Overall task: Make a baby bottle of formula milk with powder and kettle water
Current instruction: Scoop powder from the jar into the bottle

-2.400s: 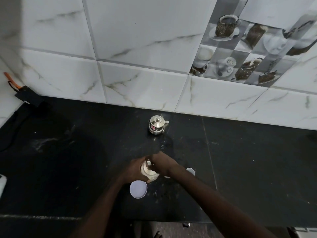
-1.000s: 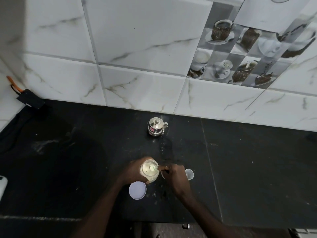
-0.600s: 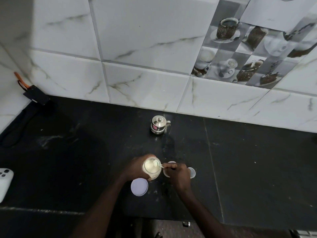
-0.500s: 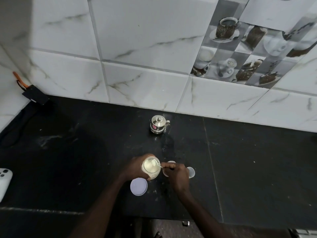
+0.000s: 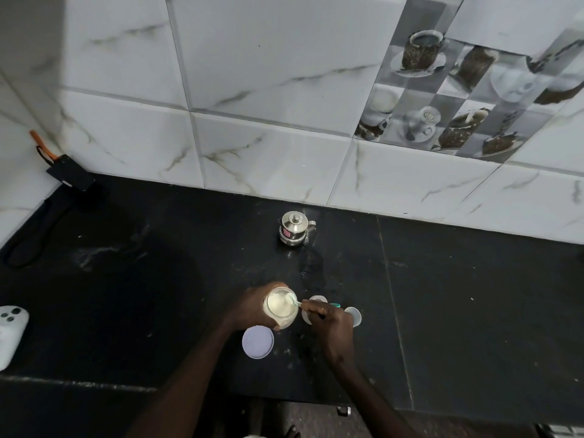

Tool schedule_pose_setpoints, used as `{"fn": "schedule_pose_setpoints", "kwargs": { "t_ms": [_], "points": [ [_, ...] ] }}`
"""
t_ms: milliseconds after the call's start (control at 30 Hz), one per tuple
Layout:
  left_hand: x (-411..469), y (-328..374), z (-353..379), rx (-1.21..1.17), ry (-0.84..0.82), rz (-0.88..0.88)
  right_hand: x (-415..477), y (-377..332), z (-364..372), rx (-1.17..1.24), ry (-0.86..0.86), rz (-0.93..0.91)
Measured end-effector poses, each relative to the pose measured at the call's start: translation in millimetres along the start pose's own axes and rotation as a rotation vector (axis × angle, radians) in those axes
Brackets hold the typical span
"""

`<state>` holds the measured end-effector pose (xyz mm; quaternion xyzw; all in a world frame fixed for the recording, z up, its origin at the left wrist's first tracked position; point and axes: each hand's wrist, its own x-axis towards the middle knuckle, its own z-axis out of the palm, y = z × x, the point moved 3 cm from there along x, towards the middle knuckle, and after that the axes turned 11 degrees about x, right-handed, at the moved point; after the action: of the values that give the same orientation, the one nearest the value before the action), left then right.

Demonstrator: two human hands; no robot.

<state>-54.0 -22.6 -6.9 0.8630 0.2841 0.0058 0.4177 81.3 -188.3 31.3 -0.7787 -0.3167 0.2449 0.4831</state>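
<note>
Fingers of the right hand pinch a light scoop over the open powder jar, which the left hand wraps low on the bench; probably slippery, so grip its sides.

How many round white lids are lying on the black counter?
1 clear lid, lying flat just in front of the powder jar. Two small white round things beside the right hand may be caps, partly hidden.

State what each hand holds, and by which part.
Left hand wraps the side of the powder jar. Right hand pinches the handle of the spoon, its bowl over the jar's mouth.
</note>
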Motion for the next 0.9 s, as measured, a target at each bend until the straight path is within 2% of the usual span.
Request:
{"fn": "schedule_pose_setpoints", "kwargs": {
  "t_ms": [133, 300, 433, 600, 700, 800, 900],
  "points": [
    [-1, 1, -1, -0.001, -0.003, -0.007, -5, -10, 0, -0.034, -0.033, -0.068],
    [-1, 4, -2, -0.012, -0.024, 0.011, -5, -2, -1, -0.014, 0.005, -0.035],
    [0, 1, -2, -0.010, -0.013, 0.002, -2, -9, -2, -0.011, -0.051, -0.049],
    [0, 1, -2, 0.001, -0.015, 0.011, 2, 4, -1, -0.015, 0.015, -0.011],
    [1, -1, -1, 0.002, -0.001, 0.006, -3, -1, 4, -0.065, -0.034, -0.094],
    [1, -3, -1, 0.016, 0.002, 0.003, -5, -3, 4, 0.084, -0.008, -0.008],
    [2, -3, -1, 0.037, -0.013, 0.006, -2, 16, 7, 0.272, 0.019, 0.190]
  ]
}}
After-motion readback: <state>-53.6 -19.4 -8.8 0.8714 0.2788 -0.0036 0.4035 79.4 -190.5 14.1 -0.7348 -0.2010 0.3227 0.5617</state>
